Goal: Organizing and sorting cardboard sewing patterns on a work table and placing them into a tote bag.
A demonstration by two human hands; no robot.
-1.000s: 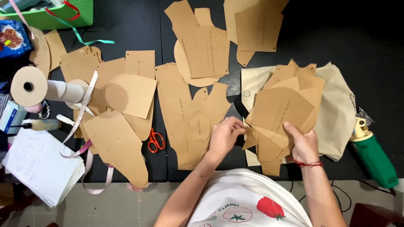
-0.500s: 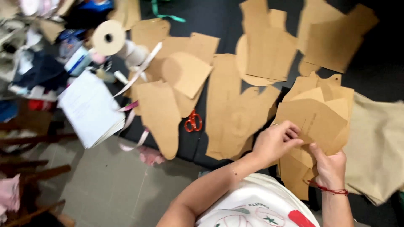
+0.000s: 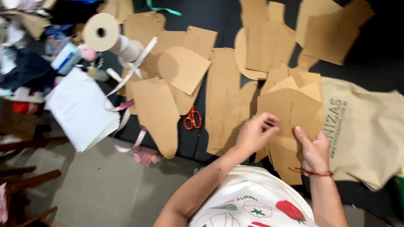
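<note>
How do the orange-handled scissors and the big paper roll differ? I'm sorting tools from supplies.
The scissors are small, bright orange and lie flat between brown card pieces; the paper roll is bulky, pale and lies on its side, hollow core showing. Both rest on the black table, away from both hands.

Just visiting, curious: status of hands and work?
Left hand, right hand both gripping brown paper pattern stack. Stack over beige cloth bag. Orange scissors lie apart.

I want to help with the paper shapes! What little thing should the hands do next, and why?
Probably lift the top brown piece off the stack. The left hand pinches its edge, the right hand steadies the stack beneath, and more pieces lie spread on the table.
</note>
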